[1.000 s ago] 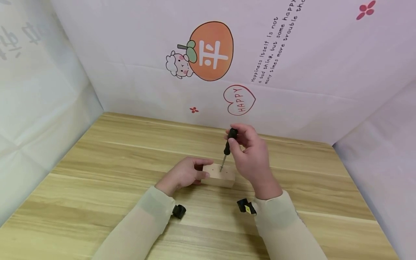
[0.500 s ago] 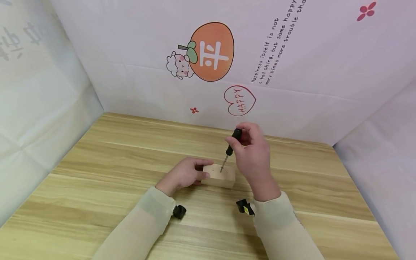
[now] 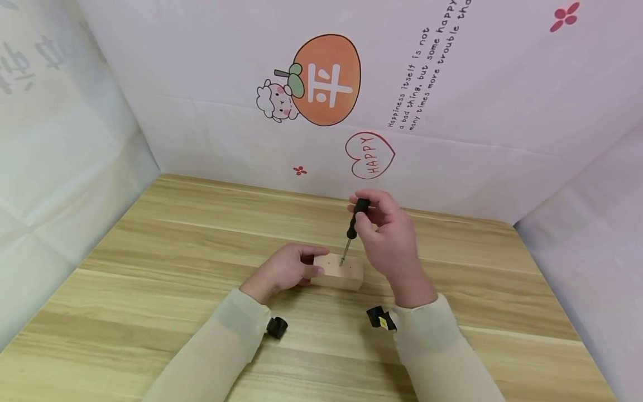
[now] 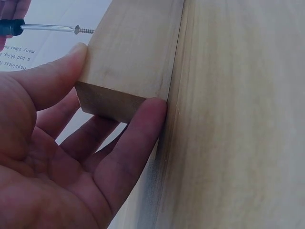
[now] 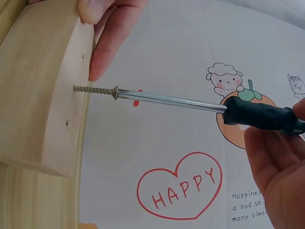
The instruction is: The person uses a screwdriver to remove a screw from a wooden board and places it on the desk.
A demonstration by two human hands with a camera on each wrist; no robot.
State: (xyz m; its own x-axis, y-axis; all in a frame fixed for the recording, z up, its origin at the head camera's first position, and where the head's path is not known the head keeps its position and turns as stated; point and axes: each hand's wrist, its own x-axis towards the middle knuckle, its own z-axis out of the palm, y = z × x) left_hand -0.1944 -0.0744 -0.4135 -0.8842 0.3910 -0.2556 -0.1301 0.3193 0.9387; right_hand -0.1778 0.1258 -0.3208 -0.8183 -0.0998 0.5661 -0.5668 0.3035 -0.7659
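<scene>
A pale wooden block (image 3: 337, 281) lies on the table, and my left hand (image 3: 288, 267) grips its left end between thumb and fingers. A screw (image 5: 95, 90) stands in the block's top face, most of its thread showing above the wood. On the screw's head sits the tip of a screwdriver (image 5: 176, 100) with a black handle and bare metal shaft, tilted slightly to the right in the head view. My right hand (image 3: 392, 240) holds the handle near its top between thumb and fingers. Two small dark holes (image 5: 67, 123) flank the screw.
The wood-grain table (image 3: 176, 234) ends at a white printed cloth (image 3: 226, 151) close behind my hands. More white cloth hangs at the left (image 3: 65, 145) and right sides. Black wrist cameras (image 3: 277, 328) stick out from both beige sleeves (image 3: 226, 335).
My right hand's fingers and thumb shift around the handle, which swings slightly right, then back left. The screw, the block and my left hand stay in place.
</scene>
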